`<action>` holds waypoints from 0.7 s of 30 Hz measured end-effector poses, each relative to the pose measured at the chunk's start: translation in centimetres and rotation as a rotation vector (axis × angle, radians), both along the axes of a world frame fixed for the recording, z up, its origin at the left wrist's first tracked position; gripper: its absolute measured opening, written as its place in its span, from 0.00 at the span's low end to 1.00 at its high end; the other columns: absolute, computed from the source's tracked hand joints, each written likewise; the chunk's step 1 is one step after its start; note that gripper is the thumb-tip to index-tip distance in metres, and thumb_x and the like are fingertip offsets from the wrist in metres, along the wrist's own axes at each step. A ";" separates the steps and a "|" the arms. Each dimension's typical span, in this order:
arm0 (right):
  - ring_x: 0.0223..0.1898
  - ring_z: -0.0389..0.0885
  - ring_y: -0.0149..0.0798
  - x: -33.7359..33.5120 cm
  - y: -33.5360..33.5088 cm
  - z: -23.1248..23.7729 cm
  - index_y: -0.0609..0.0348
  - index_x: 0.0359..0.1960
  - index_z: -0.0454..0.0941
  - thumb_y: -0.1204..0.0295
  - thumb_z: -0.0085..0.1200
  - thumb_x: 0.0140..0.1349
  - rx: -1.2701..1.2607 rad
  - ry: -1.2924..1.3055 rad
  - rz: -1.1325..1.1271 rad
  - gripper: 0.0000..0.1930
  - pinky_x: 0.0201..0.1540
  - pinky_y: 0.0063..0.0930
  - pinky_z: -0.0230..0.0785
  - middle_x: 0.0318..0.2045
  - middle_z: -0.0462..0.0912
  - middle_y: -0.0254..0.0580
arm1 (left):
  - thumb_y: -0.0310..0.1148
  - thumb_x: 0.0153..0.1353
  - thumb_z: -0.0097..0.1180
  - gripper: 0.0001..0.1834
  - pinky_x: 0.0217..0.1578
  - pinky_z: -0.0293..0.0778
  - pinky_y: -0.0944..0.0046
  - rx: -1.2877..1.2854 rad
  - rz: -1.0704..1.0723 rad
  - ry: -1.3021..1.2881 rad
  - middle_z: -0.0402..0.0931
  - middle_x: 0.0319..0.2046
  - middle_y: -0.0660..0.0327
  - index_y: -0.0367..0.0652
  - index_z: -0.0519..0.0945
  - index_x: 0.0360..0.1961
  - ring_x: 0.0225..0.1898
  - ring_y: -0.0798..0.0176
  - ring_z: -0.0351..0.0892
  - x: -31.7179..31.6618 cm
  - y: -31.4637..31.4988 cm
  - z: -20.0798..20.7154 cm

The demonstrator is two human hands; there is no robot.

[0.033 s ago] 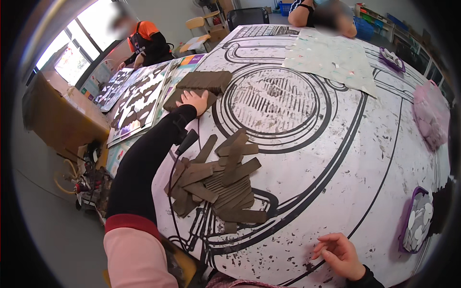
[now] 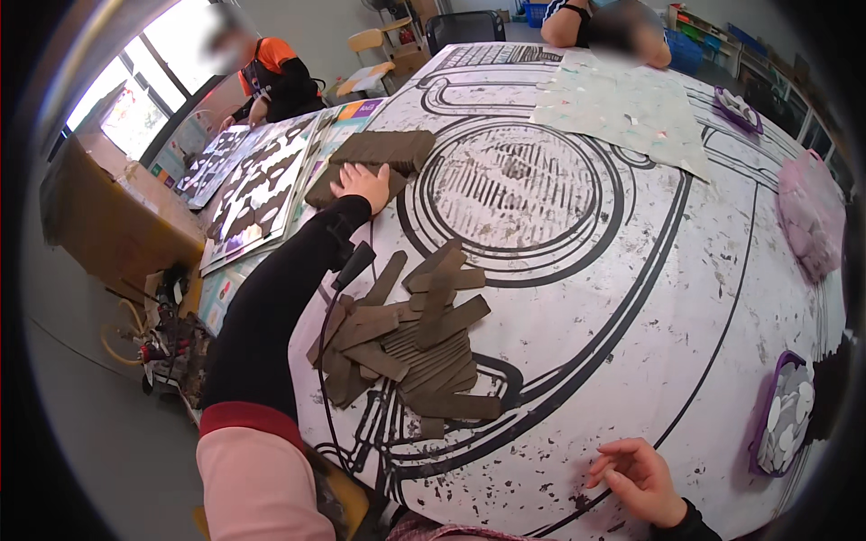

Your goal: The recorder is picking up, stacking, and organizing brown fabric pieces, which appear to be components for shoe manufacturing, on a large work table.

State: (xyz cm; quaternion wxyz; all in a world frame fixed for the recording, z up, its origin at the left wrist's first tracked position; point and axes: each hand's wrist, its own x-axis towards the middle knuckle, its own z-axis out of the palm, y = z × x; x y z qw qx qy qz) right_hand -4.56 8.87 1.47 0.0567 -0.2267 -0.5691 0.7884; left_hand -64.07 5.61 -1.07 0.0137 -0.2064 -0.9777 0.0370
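Note:
My left hand (image 2: 362,187) lies on a block of dark brown strips (image 2: 317,191) at the table's left edge, its fingers spread and pointing away from me. A second packed block of brown strips (image 2: 388,149) sits just beyond it. Nearer to me is a loose heap of brown strips (image 2: 419,338), some crossed over each other and some lined up in a row; my left forearm passes to its left. At the lower right, my right hand (image 2: 636,481) is loosely bent just over or on the table, fingers apart, holding nothing.
Printed sheets with brown shapes (image 2: 262,194) lie left. A purple tray (image 2: 756,451) of white oval pieces, a pink bag (image 2: 809,216) and another purple tray (image 2: 738,112) line the right. A pale sheet (image 2: 622,113) covers the far table (image 2: 577,361). Two people are beyond.

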 end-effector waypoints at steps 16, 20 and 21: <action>0.40 0.79 0.33 0.4 -0.8 -1.3 0.66 0.53 0.65 0.80 0.47 0.63 0.022 0.026 0.014 0.16 0.45 0.27 0.70 0.39 0.77 0.42 | 0.57 0.62 0.39 0.37 0.59 0.59 0.51 0.338 -0.200 0.197 0.67 0.56 0.44 0.32 0.68 0.57 0.60 0.51 0.65 0.9 -0.4 1.6; 0.40 0.78 0.31 1.9 -2.6 -0.8 0.66 0.52 0.66 0.79 0.47 0.64 0.107 0.028 0.037 0.15 0.45 0.25 0.70 0.38 0.76 0.40 | 0.48 0.60 0.51 0.25 0.48 0.69 0.60 0.388 -0.776 -0.448 0.76 0.44 0.50 0.39 0.77 0.50 0.48 0.57 0.74 11.5 -4.2 5.0; 0.40 0.78 0.31 2.2 -2.7 -1.2 0.66 0.52 0.66 0.79 0.47 0.64 0.100 0.029 0.041 0.15 0.45 0.25 0.70 0.38 0.76 0.40 | 0.44 0.60 0.54 0.22 0.48 0.70 0.63 0.369 -0.745 -0.555 0.76 0.44 0.52 0.41 0.78 0.49 0.47 0.58 0.74 15.7 -6.4 5.9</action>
